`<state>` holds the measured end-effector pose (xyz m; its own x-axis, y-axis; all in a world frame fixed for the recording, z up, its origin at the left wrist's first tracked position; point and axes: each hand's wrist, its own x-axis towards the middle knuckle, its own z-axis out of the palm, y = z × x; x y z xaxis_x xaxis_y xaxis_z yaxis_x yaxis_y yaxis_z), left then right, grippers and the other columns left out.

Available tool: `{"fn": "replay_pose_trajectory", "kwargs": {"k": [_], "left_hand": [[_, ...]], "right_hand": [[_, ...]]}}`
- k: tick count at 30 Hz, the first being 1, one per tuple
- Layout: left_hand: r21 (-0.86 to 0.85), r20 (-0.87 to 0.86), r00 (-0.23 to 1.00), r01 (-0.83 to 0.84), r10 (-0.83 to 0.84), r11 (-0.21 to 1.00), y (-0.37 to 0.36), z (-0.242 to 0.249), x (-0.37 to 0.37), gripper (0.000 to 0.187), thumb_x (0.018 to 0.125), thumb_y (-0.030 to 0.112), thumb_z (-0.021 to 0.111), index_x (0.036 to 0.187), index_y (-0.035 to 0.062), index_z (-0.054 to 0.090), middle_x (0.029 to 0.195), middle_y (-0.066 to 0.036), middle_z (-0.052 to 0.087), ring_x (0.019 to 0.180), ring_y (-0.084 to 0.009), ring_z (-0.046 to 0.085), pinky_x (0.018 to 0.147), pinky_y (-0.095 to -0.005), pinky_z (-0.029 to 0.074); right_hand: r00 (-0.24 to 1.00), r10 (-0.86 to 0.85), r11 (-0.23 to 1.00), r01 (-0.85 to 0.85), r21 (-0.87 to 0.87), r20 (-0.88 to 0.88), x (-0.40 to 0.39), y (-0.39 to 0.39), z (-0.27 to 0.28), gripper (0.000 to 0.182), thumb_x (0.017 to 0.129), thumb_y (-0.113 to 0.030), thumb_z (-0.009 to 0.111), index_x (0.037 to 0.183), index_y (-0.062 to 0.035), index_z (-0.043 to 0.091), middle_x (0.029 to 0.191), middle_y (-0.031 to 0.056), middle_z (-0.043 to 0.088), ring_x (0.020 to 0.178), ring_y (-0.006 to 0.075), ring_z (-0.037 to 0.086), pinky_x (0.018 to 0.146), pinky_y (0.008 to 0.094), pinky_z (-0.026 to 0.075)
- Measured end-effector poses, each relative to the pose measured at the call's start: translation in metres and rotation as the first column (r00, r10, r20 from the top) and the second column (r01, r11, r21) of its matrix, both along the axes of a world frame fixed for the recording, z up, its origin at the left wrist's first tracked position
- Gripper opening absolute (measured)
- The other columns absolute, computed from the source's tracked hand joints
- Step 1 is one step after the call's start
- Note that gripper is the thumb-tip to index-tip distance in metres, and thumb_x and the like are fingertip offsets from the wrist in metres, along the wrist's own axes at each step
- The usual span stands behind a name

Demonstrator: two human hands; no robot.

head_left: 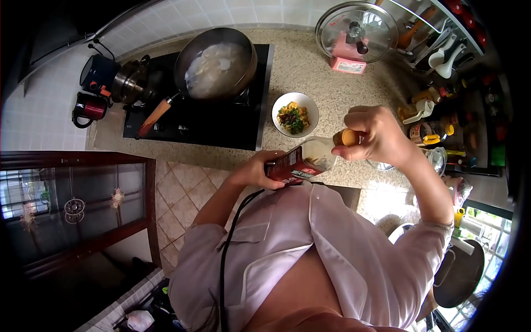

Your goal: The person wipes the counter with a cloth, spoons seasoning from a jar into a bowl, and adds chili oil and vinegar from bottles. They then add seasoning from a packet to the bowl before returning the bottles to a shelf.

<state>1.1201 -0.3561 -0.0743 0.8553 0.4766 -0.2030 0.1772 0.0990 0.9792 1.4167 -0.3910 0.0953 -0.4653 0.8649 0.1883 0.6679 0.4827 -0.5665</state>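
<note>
Above the front edge of the counter [335, 86], the left hand [259, 170] is grasping a red pack [292, 165], thumb along the near side and fingers along the far side. The pack is lying tilted in front of the shirt [287, 221], and a pale, see-through part is showing at its right end. Just beside that end, the right hand [377, 138] is pinching a small brown piece [347, 138] between thumb and curled fingers; whether the piece is touching the pack, I cannot tell.

Just beyond the pack, a white bowl [277, 113] is standing on the counter, holding yellow food topped with chopped greens and dark bits. Farther off to the left, a wok [245, 58] is sitting on the black stove [221, 123] with cloudy, whitish liquid inside, its wooden handle [154, 116] pointing toward the near left. Beyond it, a steel pot [126, 84] and a red mug [89, 108] are standing near the wall. Toward the back right, a glass lid [357, 32] is leaning upright behind a pink box [349, 66], and white ladles [446, 66] are hanging near the right wall.
</note>
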Motion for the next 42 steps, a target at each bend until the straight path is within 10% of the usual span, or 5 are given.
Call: {"fn": "replay_pose_trajectory", "kwargs": {"k": [6, 11, 14, 24, 42], "left_hand": [[-0.039, -0.015, 0.997, -0.074, 0.074, 0.996, -0.007, -0.026, 0.003, 0.077, 0.059, 0.021, 0.083, 0.122, -0.0077, 0.052, 0.110, -0.014, 0.063, 0.100, -0.0191, 0.060, 0.092, -0.0312, 0.046], [-0.103, -0.043, 0.992, -0.121, 0.117, 0.987, -0.004, -0.020, -0.001, 0.072, 0.060, 0.022, 0.082, 0.122, -0.0054, 0.054, 0.109, -0.010, 0.064, 0.099, -0.0161, 0.059, 0.091, -0.0303, 0.045], [-0.155, 0.067, 0.988, -0.130, 0.142, 0.979, -0.001, -0.046, -0.011, 0.072, 0.060, 0.022, 0.082, 0.121, -0.0043, 0.055, 0.109, -0.009, 0.064, 0.098, -0.0148, 0.059, 0.091, -0.0302, 0.045], [-0.261, -0.119, 0.968, -0.244, 0.220, 0.934, 0.005, -0.048, -0.063, 0.074, 0.052, 0.028, 0.082, 0.115, -0.0021, 0.058, 0.104, -0.009, 0.066, 0.095, -0.0192, 0.063, 0.089, -0.0329, 0.048], [-0.198, -0.411, 0.874, -0.362, 0.258, 0.911, 0.012, -0.054, -0.080, 0.076, 0.061, 0.023, 0.080, 0.123, -0.0066, 0.047, 0.108, -0.015, 0.064, 0.097, -0.0218, 0.064, 0.090, -0.0359, 0.050]], "right_hand": [[0.947, -0.288, 0.900, 0.216, 0.378, 0.145, -0.019, -0.016, -0.019, 0.030, 0.067, -0.026, 0.081, 0.065, -0.0062, 0.058, 0.061, 0.0055, 0.052, 0.054, 0.0234, 0.055, 0.046, 0.0353, 0.044], [0.958, -0.215, 0.861, 0.093, 0.500, 0.192, -0.039, -0.025, -0.046, 0.021, 0.065, -0.012, 0.067, 0.085, -0.0101, 0.064, 0.079, 0.0038, 0.058, 0.061, 0.0169, 0.061, 0.048, 0.0289, 0.049], [0.993, -0.080, 0.830, 0.021, 0.557, 0.081, -0.049, -0.028, -0.051, 0.024, 0.069, -0.017, 0.078, 0.068, -0.0076, 0.055, 0.064, 0.0033, 0.052, 0.051, 0.0185, 0.055, 0.043, 0.0315, 0.046], [0.950, -0.270, 0.951, 0.289, 0.112, -0.158, -0.042, -0.075, -0.110, 0.029, 0.077, -0.011, 0.073, 0.063, -0.0041, 0.048, 0.062, 0.0104, 0.049, 0.052, 0.0303, 0.052, 0.047, 0.0404, 0.043], [0.610, -0.775, 0.630, 0.719, -0.295, -0.167, -0.032, -0.136, -0.165, 0.024, 0.081, -0.013, 0.071, 0.070, -0.0022, 0.052, 0.068, 0.0126, 0.055, 0.055, 0.0293, 0.058, 0.051, 0.0380, 0.045]]}}
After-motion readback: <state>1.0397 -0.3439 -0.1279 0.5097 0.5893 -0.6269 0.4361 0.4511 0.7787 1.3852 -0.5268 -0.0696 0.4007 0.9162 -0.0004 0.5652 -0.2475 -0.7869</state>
